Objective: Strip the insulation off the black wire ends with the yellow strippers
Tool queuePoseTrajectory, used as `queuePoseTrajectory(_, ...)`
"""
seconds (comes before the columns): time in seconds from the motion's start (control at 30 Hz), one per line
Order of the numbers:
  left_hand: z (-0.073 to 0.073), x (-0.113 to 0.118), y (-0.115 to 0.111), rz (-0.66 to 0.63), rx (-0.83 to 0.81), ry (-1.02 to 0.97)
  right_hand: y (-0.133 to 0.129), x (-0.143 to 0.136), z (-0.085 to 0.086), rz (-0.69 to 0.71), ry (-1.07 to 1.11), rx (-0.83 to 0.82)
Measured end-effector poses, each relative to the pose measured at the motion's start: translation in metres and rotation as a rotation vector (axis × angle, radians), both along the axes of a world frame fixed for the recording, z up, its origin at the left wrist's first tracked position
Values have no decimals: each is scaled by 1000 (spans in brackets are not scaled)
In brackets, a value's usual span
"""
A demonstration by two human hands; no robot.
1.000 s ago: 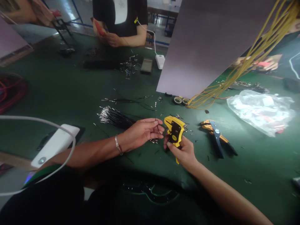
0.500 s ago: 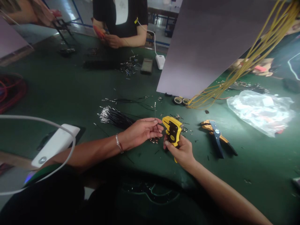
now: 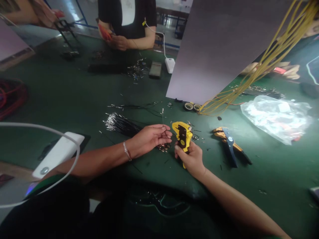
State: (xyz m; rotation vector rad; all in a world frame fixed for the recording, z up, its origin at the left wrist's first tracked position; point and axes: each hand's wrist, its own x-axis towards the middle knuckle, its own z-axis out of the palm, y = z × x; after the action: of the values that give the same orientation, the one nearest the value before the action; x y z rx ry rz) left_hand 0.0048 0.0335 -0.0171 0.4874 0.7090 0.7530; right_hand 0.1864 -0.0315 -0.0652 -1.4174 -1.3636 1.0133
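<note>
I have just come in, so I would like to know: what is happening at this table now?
A person's left hand pinches a thin dark wire, its bright tip showing beyond the fingers. The right hand grips a yellow-and-black hand tool, its head close to the left fingertips; whether it touches the wire is too small to tell. A bundle of black wires lies near the left hand, and blue-and-orange pliers lie to the right. Across the table, a co-worker holds something red.

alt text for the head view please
A bare left hand holds a thin metal-tipped wire while the right hand grips a yellow-and-black tool. A bundle of black wires and a blue-and-orange tool lie on the green table.
</note>
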Motion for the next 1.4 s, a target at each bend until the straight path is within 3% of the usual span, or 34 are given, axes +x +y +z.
queuePoseTrajectory(0.3, 2, -4, 9, 29, 76, 82, 2, 0, 11, -42, 214, -75)
queuePoseTrajectory(0.63, 10, -23, 32, 159, 218, 97, 5, 20, 29, 207, 430, -125)
queuePoseTrajectory(1.07, 8, -20, 32, 152, 100, 14, -4, 14, 37, 485, 622, -288)
queuePoseTrajectory(1.4, 4, -12, 23, 124, 40, -52, -4, 11, 34, 536, 621, -310)
